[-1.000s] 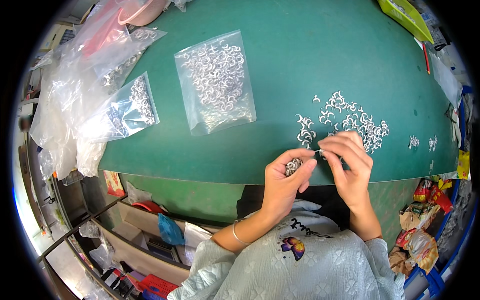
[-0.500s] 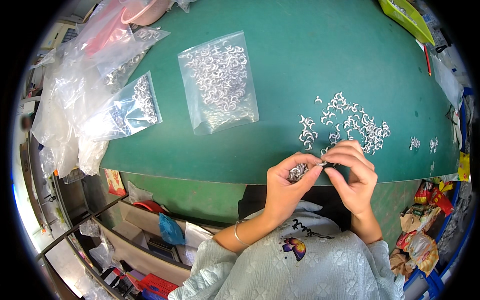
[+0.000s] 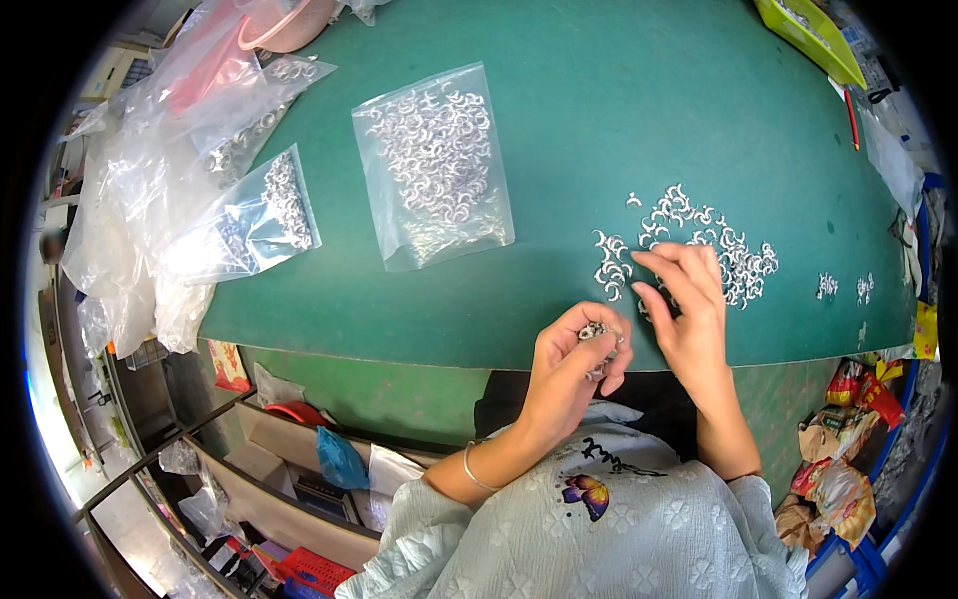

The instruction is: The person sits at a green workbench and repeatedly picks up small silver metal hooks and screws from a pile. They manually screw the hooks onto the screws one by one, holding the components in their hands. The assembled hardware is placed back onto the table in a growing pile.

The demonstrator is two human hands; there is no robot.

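Note:
My left hand [image 3: 561,371] is curled at the table's near edge around a cluster of small silver crescent-shaped metal pieces [image 3: 594,332], its thumb pressed over them. Higher up and to the right, my right hand [image 3: 691,319] reaches over the table, thumb and fingers apart with nothing visible between them. Beneath and beyond its fingers lies a loose pile of the same crescent pieces [image 3: 743,268], partly hidden by the hand. A smaller group of crescents [image 3: 611,265] lies just left of its fingertips.
A clear bag of crescents [image 3: 434,165] lies flat on the green table [image 3: 559,110]. Another part-filled bag [image 3: 254,225] and crumpled plastic [image 3: 130,200] cover the left side. Small piece clusters [image 3: 827,286] sit at right. A green tray [image 3: 813,40] and pink basin [image 3: 289,28] stand far off.
My right hand has moved away from my left hand, up toward the loose pile, and its fingers have parted. The left fingers have curled further around the pieces.

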